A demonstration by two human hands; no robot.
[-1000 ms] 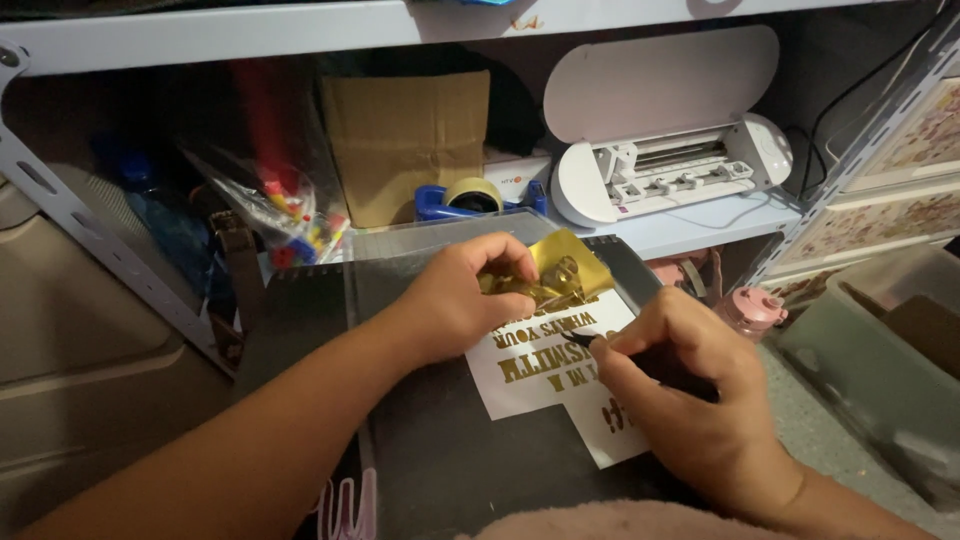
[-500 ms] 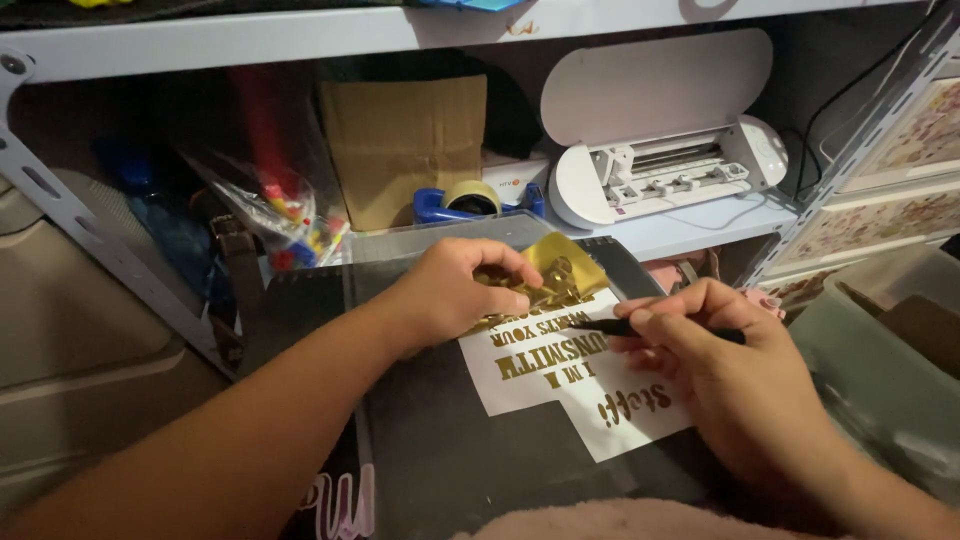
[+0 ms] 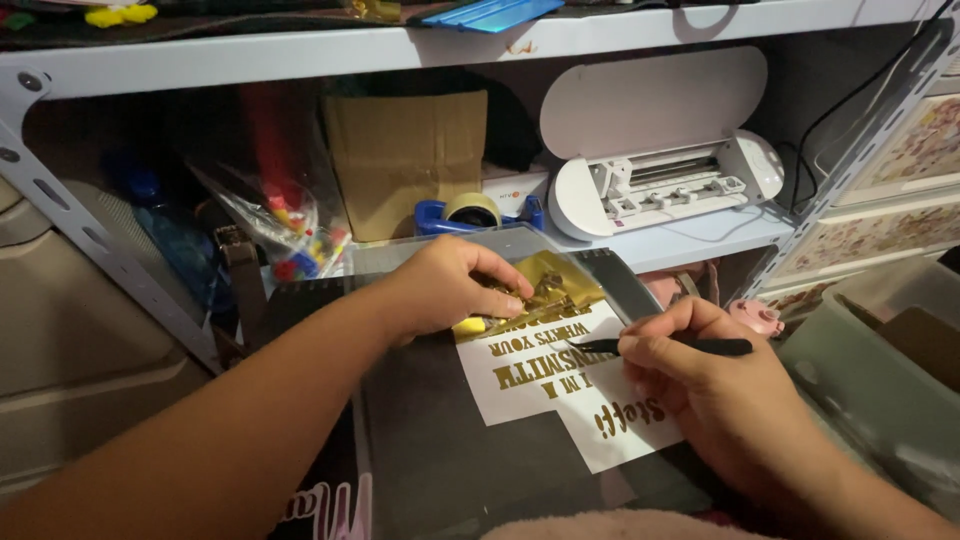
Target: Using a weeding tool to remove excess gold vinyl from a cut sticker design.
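Observation:
A white sheet with gold cut-out letters (image 3: 545,385) lies on a dark cutting mat (image 3: 440,450). My left hand (image 3: 445,290) pinches a crumpled strip of gold foil (image 3: 545,295) peeled up at the sheet's far edge. My right hand (image 3: 715,390) grips a thin black pointed tool (image 3: 665,347), its tip resting on the sheet near the top line of letters. A smaller white piece with gold script sits under my right hand's fingers.
A white cutting machine (image 3: 660,160) with its lid up stands on the shelf behind. A blue tape dispenser (image 3: 470,212), a cardboard box (image 3: 405,160) and a bag of colourful bits (image 3: 285,235) sit beside it. A clear bin (image 3: 880,360) is at right.
My right hand has slid right and back, uncovering more of the lettered sheet. My left hand keeps hold of the gold foil at the sheet's top.

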